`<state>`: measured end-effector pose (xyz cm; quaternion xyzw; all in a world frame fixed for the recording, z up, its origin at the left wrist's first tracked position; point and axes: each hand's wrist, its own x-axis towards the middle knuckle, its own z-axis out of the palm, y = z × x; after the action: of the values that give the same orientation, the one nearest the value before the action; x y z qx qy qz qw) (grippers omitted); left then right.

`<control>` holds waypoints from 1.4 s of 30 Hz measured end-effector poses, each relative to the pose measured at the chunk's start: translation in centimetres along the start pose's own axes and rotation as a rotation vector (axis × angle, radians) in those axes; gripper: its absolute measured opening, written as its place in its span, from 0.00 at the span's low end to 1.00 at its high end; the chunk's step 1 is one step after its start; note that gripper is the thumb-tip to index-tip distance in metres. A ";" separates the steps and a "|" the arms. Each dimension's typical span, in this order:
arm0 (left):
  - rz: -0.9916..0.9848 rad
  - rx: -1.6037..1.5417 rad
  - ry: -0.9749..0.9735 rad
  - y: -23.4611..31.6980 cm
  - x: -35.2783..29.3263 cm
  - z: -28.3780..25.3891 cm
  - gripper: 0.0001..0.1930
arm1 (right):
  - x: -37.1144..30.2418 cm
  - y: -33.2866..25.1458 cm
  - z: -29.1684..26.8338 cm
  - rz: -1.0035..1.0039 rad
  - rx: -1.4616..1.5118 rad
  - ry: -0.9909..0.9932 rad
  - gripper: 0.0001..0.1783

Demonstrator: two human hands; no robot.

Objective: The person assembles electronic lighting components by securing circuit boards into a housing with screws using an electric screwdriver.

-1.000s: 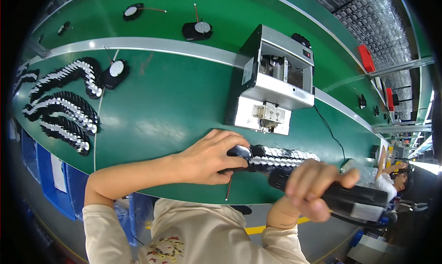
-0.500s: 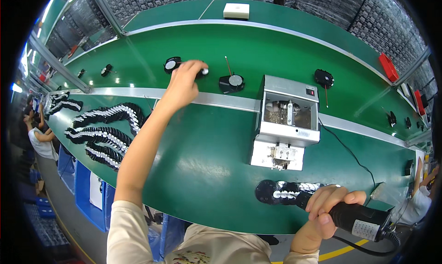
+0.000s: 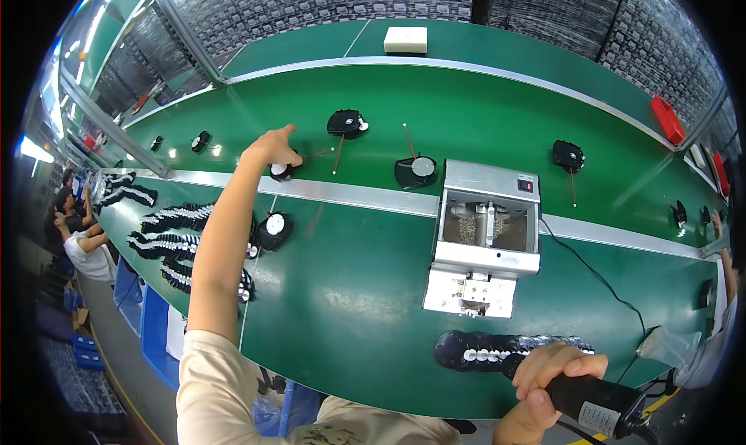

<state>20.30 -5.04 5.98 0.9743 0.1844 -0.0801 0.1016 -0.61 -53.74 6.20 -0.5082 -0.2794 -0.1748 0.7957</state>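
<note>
My left hand (image 3: 270, 151) reaches over the green far strip. Its fingers are round a black unit (image 3: 281, 171) with a white disc and a thin red lead; the hand hides part of it, with the index finger sticking out. In my right hand (image 3: 550, 371), at the near right, is a black electric screwdriver (image 3: 597, 402), its tip pointing left. Beside that tip lies a row of overlapping black units (image 3: 486, 349) with white discs. Another black unit (image 3: 347, 124) rests beyond my left hand, and one more (image 3: 273, 229) lies on the bench near my left forearm.
A metal screw feeder (image 3: 489, 231) stands right of centre, its cable (image 3: 587, 262) trailing right. More black units (image 3: 416, 173) lie along the far strip. Rows of stacked units (image 3: 175, 243) fill the left bench. A clear bag (image 3: 668, 350) sits at right; other people (image 3: 89, 247) work at left.
My left hand has left one black unit farther back and has come nearer, to the left, with another. The whole view has shifted downward. The screwdriver stays in my right hand.
</note>
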 end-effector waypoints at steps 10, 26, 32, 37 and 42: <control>0.571 -0.082 0.061 4.7 -5.4 -0.6 0.35 | 0.2 0.6 0.1 0.002 -0.002 -0.075 0.24; 0.685 -0.890 0.356 11.7 -8.6 6.1 0.09 | -0.9 -0.2 0.7 0.088 0.073 -0.054 0.25; 0.637 -0.884 0.126 7.6 -19.2 7.8 0.06 | -0.5 -0.4 0.8 0.109 0.093 -0.057 0.24; 0.601 -0.620 0.093 6.7 -23.3 10.1 0.06 | -0.5 0.0 1.0 0.089 0.109 -0.098 0.25; 0.969 -0.584 -0.038 6.0 -23.6 9.0 0.14 | -0.3 -0.2 0.8 0.122 0.122 -0.113 0.23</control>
<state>-0.24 -20.62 2.86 0.8775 -0.2711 0.0123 0.3953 -1.16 -53.07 6.43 -0.4838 -0.3023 -0.0797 0.8175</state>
